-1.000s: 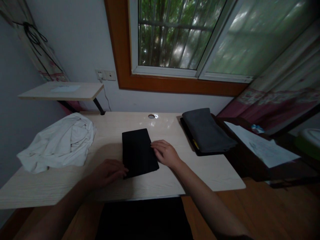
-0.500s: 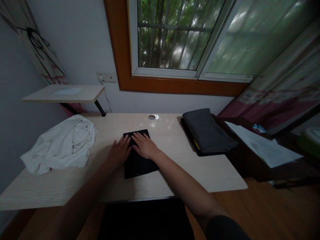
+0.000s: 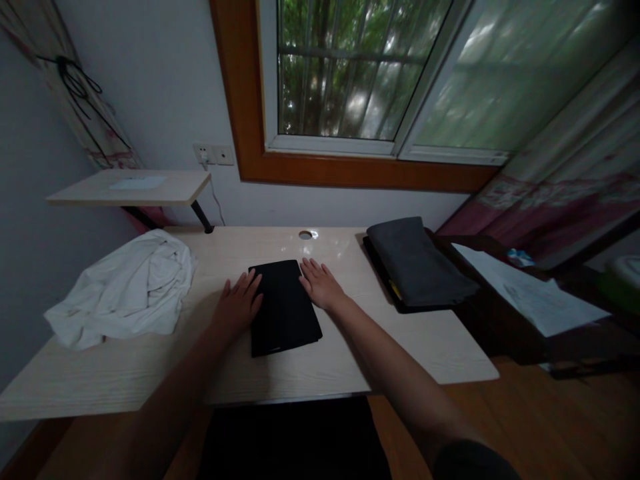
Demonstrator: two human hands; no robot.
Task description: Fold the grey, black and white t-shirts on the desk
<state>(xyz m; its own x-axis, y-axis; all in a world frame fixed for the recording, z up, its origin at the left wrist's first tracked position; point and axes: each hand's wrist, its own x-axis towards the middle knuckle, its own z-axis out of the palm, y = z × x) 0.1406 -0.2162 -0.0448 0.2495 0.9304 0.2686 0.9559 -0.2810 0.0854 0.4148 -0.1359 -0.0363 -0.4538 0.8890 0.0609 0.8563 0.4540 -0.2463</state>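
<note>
A folded black cloth (image 3: 285, 310) lies flat near the middle of a pale wood-grain desk (image 3: 420, 353), its long sides running away from the person and its layers showing at the near right corner. The left hand (image 3: 237, 303) lies palm down over the cloth's left edge, fingers loosely spread, the fingertips reaching onto the fabric near the far left corner. The right hand (image 3: 321, 283) is flat on the other side, its fingers slightly parted and pointing toward the wall; it sits mostly on the desk, with its thumb at the cloth's right edge (whether the thumb rests on the fabric or just beside it, I cannot tell). Neither hand pinches anything.

Well to the left, a crumpled white cloth (image 3: 123, 290) is heaped on the desk, near a small raised shelf (image 3: 175, 190) that bears a sheet of paper (image 3: 137, 182). To the right, a folded grey cloth (image 3: 420, 263) lies on top of a black item (image 3: 379, 270), with a bit of yellow showing between them. A round hole (image 3: 305, 235) opens in the desktop beyond the black cloth. Further right, papers (image 3: 530, 290) lie on a dark surface beside the desk. Behind stands a sliding window (image 3: 350, 87) in a brown frame (image 3: 365, 172), with a curtain (image 3: 565, 180) hanging at its right.
</note>
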